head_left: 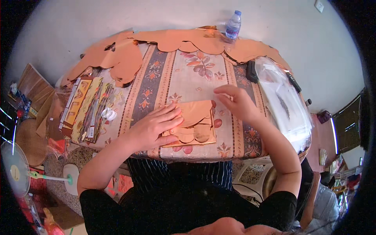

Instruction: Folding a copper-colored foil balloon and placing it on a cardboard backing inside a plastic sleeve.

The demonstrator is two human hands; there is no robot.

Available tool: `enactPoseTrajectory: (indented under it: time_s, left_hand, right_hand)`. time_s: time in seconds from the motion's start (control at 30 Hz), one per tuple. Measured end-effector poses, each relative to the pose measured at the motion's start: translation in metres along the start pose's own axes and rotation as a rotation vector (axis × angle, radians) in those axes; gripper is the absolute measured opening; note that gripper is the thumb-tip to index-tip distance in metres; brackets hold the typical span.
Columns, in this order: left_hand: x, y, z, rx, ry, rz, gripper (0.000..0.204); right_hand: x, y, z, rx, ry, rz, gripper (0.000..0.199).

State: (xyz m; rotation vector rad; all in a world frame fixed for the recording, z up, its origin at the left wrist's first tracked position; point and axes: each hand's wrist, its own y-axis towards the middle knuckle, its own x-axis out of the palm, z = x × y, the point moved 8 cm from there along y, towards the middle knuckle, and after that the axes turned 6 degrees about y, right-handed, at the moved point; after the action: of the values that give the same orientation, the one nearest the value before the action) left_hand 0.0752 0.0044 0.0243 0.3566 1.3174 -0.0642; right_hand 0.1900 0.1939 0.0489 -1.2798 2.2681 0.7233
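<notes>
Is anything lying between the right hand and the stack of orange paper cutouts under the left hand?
Nothing visible. The right hand hovers just right of the orange cutout stack, with only bare patterned tablecloth between them. The left hand presses flat on the stack's left side.

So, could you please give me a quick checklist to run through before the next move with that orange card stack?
1. Left hand flat on the orange card stack: ok.
2. Right hand off the stack, lifted beside its right edge, holding nothing visible: ok.
3. Stack fully on the table, though near the front edge: ok.
4. Whether the top sheets are aligned: cannot tell, the hand covers part.
5. Water bottle upright at the far edge, away from the hands: ok.
6. Clear plastic sheet overhanging the table's right edge: not ok.
</notes>
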Motion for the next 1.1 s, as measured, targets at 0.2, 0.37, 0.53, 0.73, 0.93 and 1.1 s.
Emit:
enactPoseTrajectory:
  time_s: [0.2,0.37,0.53,0.73,0.93,1.1]
  left_hand:
    - [0.000,0.001,0.000,0.011,-0.038,0.018,0.061]
    - [-0.001,0.000,0.000,-0.001,-0.042,0.019,0.061]
    - [-0.002,0.001,0.000,-0.006,-0.061,0.052,0.056]
    - [-0.002,0.000,-0.002,-0.008,-0.075,0.062,0.056]
    - [-0.004,0.001,-0.002,-0.058,-0.036,0.018,0.076]
    - [-0.006,-0.004,-0.007,-0.103,-0.013,0.129,0.110]
  right_hand:
    - [0.015,-0.008,-0.019,-0.385,-0.278,0.032,0.014]
    - [0.018,-0.005,-0.023,-0.481,-0.380,-0.023,0.015]
    - [0.019,-0.003,-0.020,-0.532,-0.437,-0.014,0.018]
    - [0.024,-0.007,-0.033,-0.660,-0.465,-0.059,0.021]
    - [0.026,0.000,-0.032,-0.614,-0.434,-0.110,0.021]
    - [0.021,0.015,-0.006,-0.333,-0.277,-0.105,0.012]
